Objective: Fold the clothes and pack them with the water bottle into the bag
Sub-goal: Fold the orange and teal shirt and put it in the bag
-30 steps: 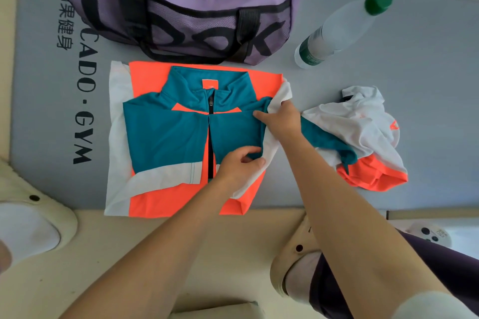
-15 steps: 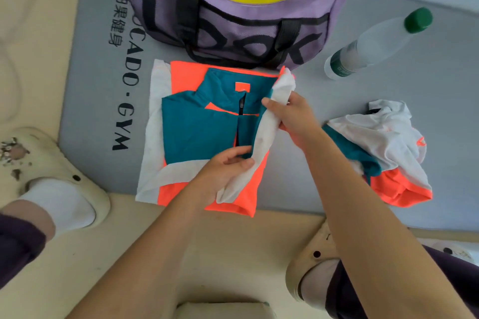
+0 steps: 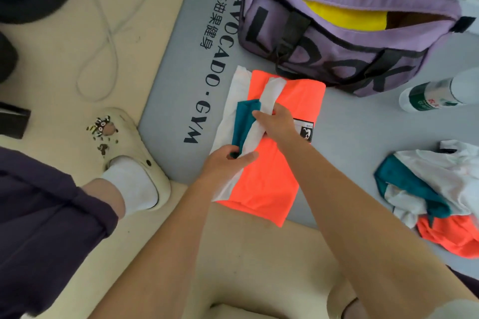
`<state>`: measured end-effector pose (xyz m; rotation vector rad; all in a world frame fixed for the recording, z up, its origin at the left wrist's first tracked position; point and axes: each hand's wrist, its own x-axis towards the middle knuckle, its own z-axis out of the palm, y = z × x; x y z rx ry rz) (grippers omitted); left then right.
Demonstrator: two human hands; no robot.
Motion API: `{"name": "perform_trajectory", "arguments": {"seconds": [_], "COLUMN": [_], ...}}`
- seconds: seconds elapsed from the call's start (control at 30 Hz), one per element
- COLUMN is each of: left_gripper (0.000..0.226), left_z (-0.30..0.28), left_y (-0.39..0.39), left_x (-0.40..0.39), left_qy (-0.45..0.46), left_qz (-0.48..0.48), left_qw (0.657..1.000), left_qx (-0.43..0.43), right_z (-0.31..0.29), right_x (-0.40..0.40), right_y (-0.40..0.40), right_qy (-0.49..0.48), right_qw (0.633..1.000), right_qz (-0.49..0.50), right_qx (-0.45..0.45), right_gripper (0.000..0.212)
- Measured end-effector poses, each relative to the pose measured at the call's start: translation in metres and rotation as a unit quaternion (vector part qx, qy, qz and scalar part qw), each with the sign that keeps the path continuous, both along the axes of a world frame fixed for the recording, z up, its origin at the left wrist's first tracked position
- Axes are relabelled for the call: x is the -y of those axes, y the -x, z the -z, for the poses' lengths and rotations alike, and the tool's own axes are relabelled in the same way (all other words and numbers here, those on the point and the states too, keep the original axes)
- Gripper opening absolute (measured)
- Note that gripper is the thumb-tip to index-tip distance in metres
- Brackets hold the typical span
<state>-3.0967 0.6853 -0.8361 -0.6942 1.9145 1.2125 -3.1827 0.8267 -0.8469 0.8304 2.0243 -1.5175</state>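
We read "AVOCADO · GYM" on the mat (image 3: 178,90). Our left hand (image 3: 225,163) pinches the jacket (image 3: 269,163) at its teal fold, near edge; our right hand (image 3: 278,124) presses it just beyond, fingers curled on the white strip, half covering a black label. The bag (image 3: 350,41) lies beyond, lettering partly hidden. The bottle (image 3: 430,97) and crumpled shorts (image 3: 440,189) are cut off right.

2 hands (image 3: 225,163), 2 garments (image 3: 269,163), 1 bag (image 3: 350,41), 1 bottle (image 3: 435,96), 1 mat (image 3: 363,137), 2 clogs (image 3: 129,147), 1 cable (image 3: 108,33).
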Motion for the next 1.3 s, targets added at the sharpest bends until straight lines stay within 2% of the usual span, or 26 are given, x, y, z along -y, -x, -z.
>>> {"name": "perform_trajectory", "arguments": {"seconds": [0.03, 0.1, 0.13, 0.23, 0.3, 0.37, 0.43, 0.53, 0.6, 0.63, 0.73, 0.83, 0.9, 1.0, 1.07, 1.13, 1.2, 1.3], "left_gripper": [0.048, 0.037, 0.030, 0.032, 0.025, 0.016, 0.016, 0.020, 0.022, 0.024, 0.028, 0.028, 0.027, 0.032, 0.055, 0.059, 0.048, 0.040], "left_z": [0.003, 0.009, 0.012, 0.020, 0.023, 0.027, 0.028, 0.028, 0.028, 0.028, 0.028, 0.026, 0.026, 0.019, 0.012, 0.002, -0.007, -0.014], "left_y": [0.002, 0.007, 0.009, 0.011, 0.011, 0.011, 0.009, 0.004, 0.001, 0.000, -0.003, -0.004, -0.002, 0.005, 0.010, 0.017, 0.031, 0.054], "left_x": [-0.005, -0.009, -0.007, 0.017, 0.037, 0.050, 0.050, 0.039, 0.032, 0.031, 0.032, 0.033, 0.034, 0.030, 0.019, -0.001, -0.029, -0.084], "left_qy": [0.015, 0.050, 0.056, 0.049, 0.071, 0.088, 0.107, 0.176, 0.202, 0.206, 0.215, 0.196, 0.186, 0.186, 0.225, 0.264, 0.250, 0.183], "left_qz": [0.050, 0.110, 0.098, 0.005, 0.005, 0.013, 0.001, 0.013, 0.022, 0.022, 0.021, 0.010, 0.015, 0.017, -0.013, 0.021, 0.115, 0.294], "left_qw": [0.998, 0.991, 0.992, 0.997, 0.996, 0.995, 0.993, 0.978, 0.972, 0.971, 0.970, 0.973, 0.975, 0.975, 0.954, 0.907, 0.864, 0.816], "left_qx": [-0.022, -0.049, -0.054, -0.052, -0.051, -0.038, -0.047, -0.107, -0.123, -0.120, -0.115, -0.123, -0.117, -0.120, -0.199, -0.328, -0.422, -0.462], "right_z": [0.000, -0.003, -0.005, -0.011, -0.014, -0.018, -0.019, -0.015, -0.005, 0.000, 0.009, 0.011, 0.010, 0.009, 0.006, 0.003, 0.001, 0.001], "right_x": [0.001, 0.003, 0.006, 0.019, 0.026, 0.022, 0.002, -0.044, -0.065, -0.070, -0.066, -0.055, -0.053, -0.059, -0.067, -0.077, -0.091, -0.114], "right_y": [0.001, 0.003, 0.005, 0.010, 0.011, 0.010, 0.004, -0.025, -0.054, -0.068, -0.095, -0.102, -0.104, -0.109, -0.115, -0.121, -0.126, -0.128], "right_qy": [-0.010, -0.015, -0.015, 0.039, 0.105, 0.126, 0.085, -0.056, -0.134, -0.138, -0.062, -0.050, -0.045, -0.021, 0.000, 0.038, 0.086, 0.130], "right_qw": [1.000, 1.000, 1.000, 0.999, 0.994, 0.990, 0.996, 0.993, 0.985, 0.985, 0.991, 0.993, 0.992, 0.993, 0.994, 0.994, 0.990, 0.985], "right_qz": [0.003, 0.007, 0.006, 0.004, -0.024, -0.060, -0.025, 0.089, 0.107, 0.100, 0.082, 0.026, -0.006, 0.019, 0.050, 0.069, 0.063, 0.000], "right_qx": [0.006, 0.005, -0.001, -0.012, -0.001, 0.016, 0.001, -0.055, -0.027, 0.002, 0.087, 0.100, 0.121, 0.117, 0.093, 0.077, 0.093, 0.116], "right_gripper": [0.020, 0.020, 0.017, 0.012, 0.014, 0.018, 0.021, 0.013, 0.012, 0.012, 0.033, 0.024, 0.027, 0.035, 0.036, 0.025, 0.026, 0.034]}}
